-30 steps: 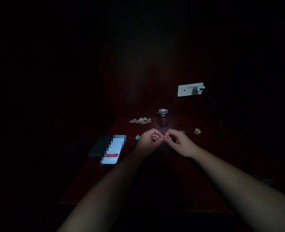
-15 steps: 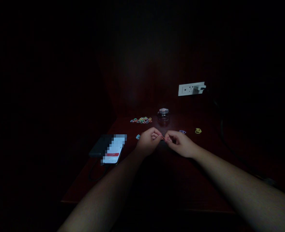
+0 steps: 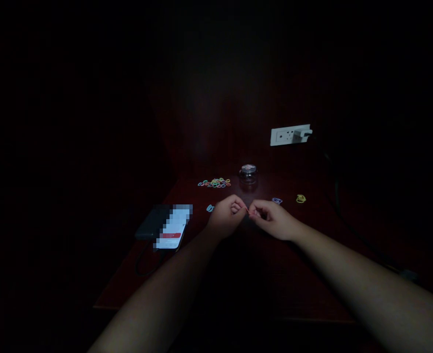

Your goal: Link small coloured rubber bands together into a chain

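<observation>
Over the table (image 3: 312, 299), head view: left hand (image 3: 225, 216) and right hand (image 3: 275, 220), both pinched shut at the fingertips, hold a thin reddish band (image 3: 247, 211) between them, apparently being worked; moving it seems to call for fine finger control. Beyond: coloured bands (image 3: 215, 183), lidded jar (image 3: 248, 177).

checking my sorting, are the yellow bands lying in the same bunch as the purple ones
No, the yellow rubbery bands lie apart, to the right of the purple rubbery bands.
</observation>
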Tool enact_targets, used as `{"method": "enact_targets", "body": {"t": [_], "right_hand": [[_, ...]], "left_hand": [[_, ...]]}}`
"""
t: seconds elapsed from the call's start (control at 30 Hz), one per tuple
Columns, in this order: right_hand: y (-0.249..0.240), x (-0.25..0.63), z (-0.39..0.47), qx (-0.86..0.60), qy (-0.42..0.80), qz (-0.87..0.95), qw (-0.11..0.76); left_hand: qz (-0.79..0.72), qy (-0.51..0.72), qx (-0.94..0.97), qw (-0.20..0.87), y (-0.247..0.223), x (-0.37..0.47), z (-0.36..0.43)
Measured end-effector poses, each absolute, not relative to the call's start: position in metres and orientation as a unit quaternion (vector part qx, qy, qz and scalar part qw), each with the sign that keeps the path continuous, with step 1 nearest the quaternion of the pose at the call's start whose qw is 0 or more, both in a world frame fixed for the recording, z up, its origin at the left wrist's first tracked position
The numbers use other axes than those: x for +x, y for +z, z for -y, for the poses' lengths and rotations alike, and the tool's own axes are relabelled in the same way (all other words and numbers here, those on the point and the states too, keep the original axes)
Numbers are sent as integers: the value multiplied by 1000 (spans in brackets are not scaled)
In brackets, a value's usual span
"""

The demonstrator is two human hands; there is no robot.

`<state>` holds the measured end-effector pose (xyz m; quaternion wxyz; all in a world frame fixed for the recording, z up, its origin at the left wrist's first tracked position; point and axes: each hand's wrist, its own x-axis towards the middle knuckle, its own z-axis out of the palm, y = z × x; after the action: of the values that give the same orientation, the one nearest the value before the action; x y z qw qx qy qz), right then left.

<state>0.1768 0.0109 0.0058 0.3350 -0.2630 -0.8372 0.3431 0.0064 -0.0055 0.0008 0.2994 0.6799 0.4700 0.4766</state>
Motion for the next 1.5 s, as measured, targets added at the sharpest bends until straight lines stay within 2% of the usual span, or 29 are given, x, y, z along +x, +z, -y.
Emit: {"method": "enact_targets", "body": {"t": [0.17, 0.53, 0.8, 1.5], "right_hand": [[9, 177, -7, -245, 361, 843, 314], [6, 179, -14, -266, 322, 839, 350], [4, 180, -21, -288, 312, 815, 394], [-1, 179, -25, -288, 335, 805, 397]], "left_hand": [[-488, 490, 660, 292, -1, 6, 3], [-451, 457, 723, 255, 5, 7, 10], [-439, 437, 732, 284, 5, 7, 12], [-380, 435, 709, 403, 2, 5, 9]]}}
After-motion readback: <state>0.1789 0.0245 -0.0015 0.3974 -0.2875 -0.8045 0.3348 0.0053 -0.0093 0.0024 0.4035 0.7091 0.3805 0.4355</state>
